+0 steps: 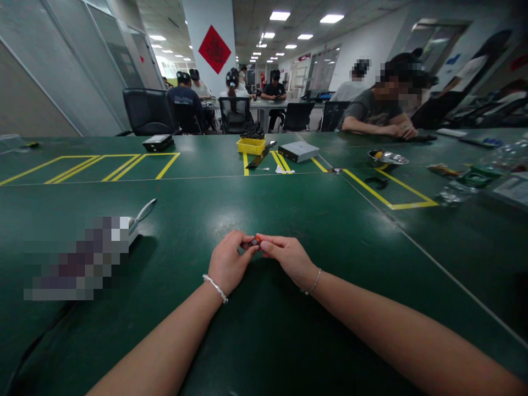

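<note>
Both my hands rest together on the green table (289, 209), fingertips meeting. My left hand (226, 263) and my right hand (286, 257) each pinch one end of a small dark part with a red spot (253, 241). The fingers of both hands are curled closed around it, and most of the part is hidden. A thin bracelet sits on each wrist.
A blurred-out object with a white cable (82, 256) lies to the left. Farther back stand a yellow bin (251, 145), a grey box (297, 150), a black box (158, 142) and a metal dish (386, 158). Yellow tape marks zones. People sit across and behind.
</note>
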A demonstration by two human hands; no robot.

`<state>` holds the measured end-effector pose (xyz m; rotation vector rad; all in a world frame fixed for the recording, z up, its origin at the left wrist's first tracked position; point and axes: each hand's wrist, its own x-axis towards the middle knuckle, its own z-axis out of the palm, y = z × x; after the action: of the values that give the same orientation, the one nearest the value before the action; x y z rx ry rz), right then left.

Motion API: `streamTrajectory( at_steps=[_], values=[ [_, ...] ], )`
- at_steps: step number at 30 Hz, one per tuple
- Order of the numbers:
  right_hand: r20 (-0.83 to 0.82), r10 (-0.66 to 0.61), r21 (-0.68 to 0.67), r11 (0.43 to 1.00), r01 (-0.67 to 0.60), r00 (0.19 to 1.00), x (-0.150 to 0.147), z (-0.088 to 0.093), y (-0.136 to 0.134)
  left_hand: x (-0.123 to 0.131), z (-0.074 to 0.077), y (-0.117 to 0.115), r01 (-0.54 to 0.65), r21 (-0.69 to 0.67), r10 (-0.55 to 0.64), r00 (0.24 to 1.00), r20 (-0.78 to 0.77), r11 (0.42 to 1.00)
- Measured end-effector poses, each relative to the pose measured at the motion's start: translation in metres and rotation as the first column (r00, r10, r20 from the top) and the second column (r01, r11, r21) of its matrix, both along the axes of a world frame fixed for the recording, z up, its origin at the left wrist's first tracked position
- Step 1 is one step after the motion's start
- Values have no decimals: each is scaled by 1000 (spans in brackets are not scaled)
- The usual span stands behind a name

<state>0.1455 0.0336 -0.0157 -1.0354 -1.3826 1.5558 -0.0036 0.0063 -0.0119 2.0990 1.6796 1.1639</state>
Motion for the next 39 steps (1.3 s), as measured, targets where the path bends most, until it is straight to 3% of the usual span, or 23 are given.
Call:
streamTrajectory(
  at_steps=[3,6,9,11,13,15,17,19,25,33,37,39],
  values=[
    [-21,-23,-17,1000,23,1000,-3,1,1,2,1,-1,52,-30,-53,997,-49,998],
    [57,-88,53,995,85,994,5,6,15,1,1,1,96,-52,-101,987,-121,994],
    [237,-285,208,949,238,929,39,14,45,-5,-1,4,55,-64,-68,974,-215,996],
    [425,-491,391,857,335,761,77,19,68,-10,-5,8,1,-88,-25,961,-277,996],
    [593,-654,559,755,344,470,120,22,85,-13,-8,10,-43,-102,8,947,-321,994],
    [678,-702,631,708,316,218,162,22,95,-15,-11,12,-52,-116,9,937,-348,992],
    [723,-687,638,701,317,65,198,19,97,-15,-11,12,-56,-135,4,934,-356,989],
    [760,-650,611,703,364,-18,225,16,95,-15,-10,12,-61,-156,2,935,-354,986],
    [827,-555,521,695,496,-91,266,4,92,-19,-8,12,-39,-167,-23,935,-354,985],
    [827,-552,476,581,661,-110,267,3,89,-22,-10,13,-26,-142,-29,928,-372,990],
    [765,-623,585,567,580,-164,256,7,86,-21,-10,13,-31,-151,-29,926,-376,988],
    [711,-679,675,584,452,-185,245,11,87,-20,-9,12,-34,-155,-28,925,-378,987]
  ],
)
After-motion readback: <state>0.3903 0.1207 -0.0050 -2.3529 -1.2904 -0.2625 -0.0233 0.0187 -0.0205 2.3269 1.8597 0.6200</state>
